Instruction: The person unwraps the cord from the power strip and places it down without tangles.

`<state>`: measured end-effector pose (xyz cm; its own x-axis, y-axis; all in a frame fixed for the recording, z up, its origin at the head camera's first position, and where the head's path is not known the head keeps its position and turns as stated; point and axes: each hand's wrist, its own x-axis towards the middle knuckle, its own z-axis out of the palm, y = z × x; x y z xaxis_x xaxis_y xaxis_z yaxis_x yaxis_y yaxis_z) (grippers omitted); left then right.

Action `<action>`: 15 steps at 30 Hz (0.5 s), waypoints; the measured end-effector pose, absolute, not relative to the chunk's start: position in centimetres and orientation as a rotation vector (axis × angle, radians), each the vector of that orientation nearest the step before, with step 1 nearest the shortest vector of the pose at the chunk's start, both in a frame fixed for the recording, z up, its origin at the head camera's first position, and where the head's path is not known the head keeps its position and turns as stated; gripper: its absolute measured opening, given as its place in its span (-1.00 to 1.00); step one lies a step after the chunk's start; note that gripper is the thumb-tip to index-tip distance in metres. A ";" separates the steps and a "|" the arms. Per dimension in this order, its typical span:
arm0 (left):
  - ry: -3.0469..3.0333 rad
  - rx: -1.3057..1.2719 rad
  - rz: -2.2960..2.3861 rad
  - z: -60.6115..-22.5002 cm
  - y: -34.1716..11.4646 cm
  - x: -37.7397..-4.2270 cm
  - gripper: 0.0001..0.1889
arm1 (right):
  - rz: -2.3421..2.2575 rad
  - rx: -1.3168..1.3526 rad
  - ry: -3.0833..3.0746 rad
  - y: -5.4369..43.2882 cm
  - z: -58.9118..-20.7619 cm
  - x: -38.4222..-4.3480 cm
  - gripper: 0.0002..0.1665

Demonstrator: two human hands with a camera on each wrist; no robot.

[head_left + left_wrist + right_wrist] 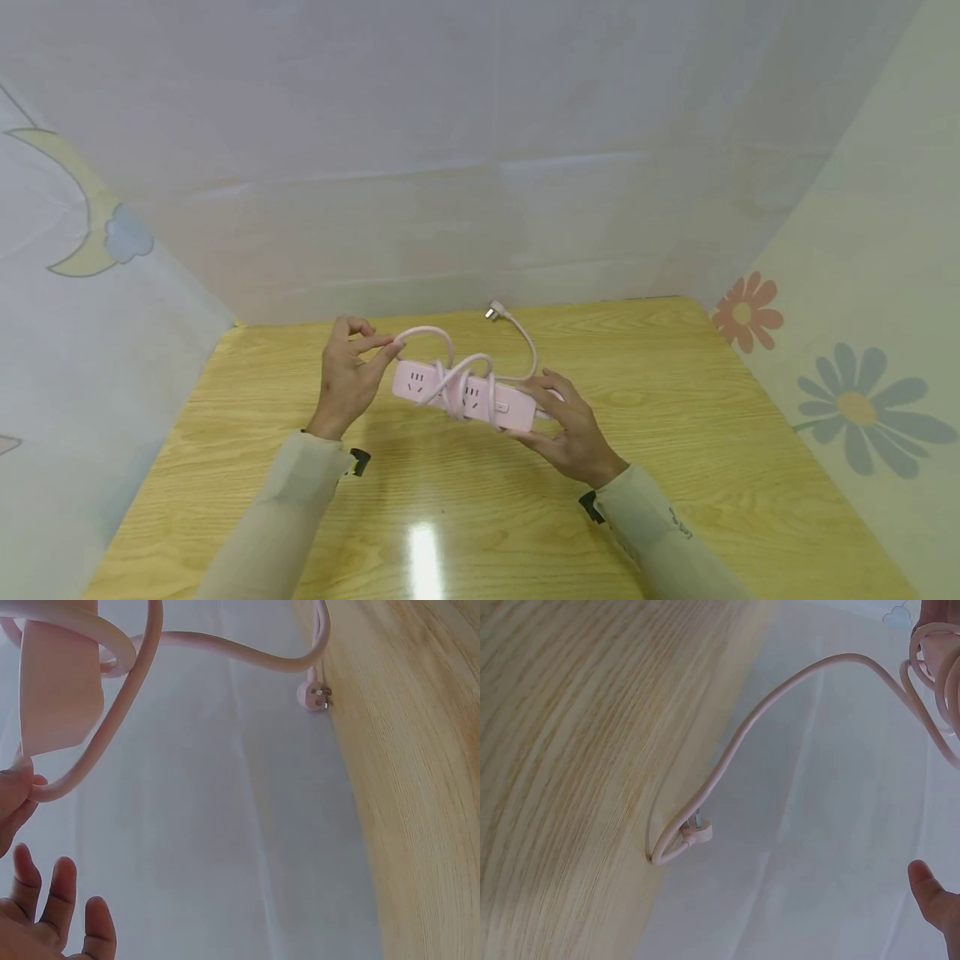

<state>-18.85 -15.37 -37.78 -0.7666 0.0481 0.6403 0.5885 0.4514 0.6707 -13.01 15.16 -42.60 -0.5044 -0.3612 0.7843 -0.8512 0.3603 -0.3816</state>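
Note:
A pink power strip [408, 379] is held up above the wooden table, its sockets facing me and its cord [425, 330] looped several times around its middle. My left hand [347, 379] pinches a bend of the cord between thumb and index finger, just off the strip's left end; the other fingers [58, 896] stay off it. At the strip's right end, my right hand [573, 433] grips the body between thumb and fingers. The cord's free length curves back to a plug [494, 311] with metal prongs, lying near the table's far edge in the right wrist view too.
The wood-grain table [442, 500] ends at a pale back wall covering [450, 242]. Side panels carry a moon [82, 208] on the left and flowers [857, 408] on the right. A band with a dark piece sits at each wrist.

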 end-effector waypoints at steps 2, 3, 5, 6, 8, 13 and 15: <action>-2.144 -0.536 -1.295 -37.7 -15.3 -18.8 -0.81 | 1.078 1.045 -2.038 15.1 -42.6 -13.0 -0.38; -2.134 -0.539 -1.292 -37.7 -15.3 -18.8 -0.81 | 1.079 1.045 -2.041 15.1 -42.6 -12.9 -0.39; -2.115 -0.539 -1.294 -37.6 -15.3 -18.7 -0.80 | 1.075 1.042 -2.045 15.1 -42.6 -12.9 -0.39; -2.103 -0.539 -1.294 -37.5 -15.3 -18.7 -0.79 | 1.073 1.041 -2.048 15.1 -42.6 -12.8 -0.40; -2.079 -0.540 -1.294 -37.4 -15.2 -18.7 -0.80 | 1.067 1.043 -2.049 15.0 -42.6 -12.8 -0.40; -2.024 -0.554 -1.292 -37.1 -15.1 -18.7 -0.82 | 1.074 1.041 -2.067 15.1 -42.7 -12.7 -0.40; -2.010 -0.559 -1.293 -36.9 -15.1 -18.6 -0.83 | 1.081 1.035 -2.078 15.1 -42.7 -12.7 -0.40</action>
<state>-18.62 -15.10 -36.89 -0.6811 -0.0033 0.7322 0.6648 0.4162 0.6203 -12.70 15.07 -42.75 -0.5359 -0.3702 0.7588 -0.8338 0.3731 -0.4069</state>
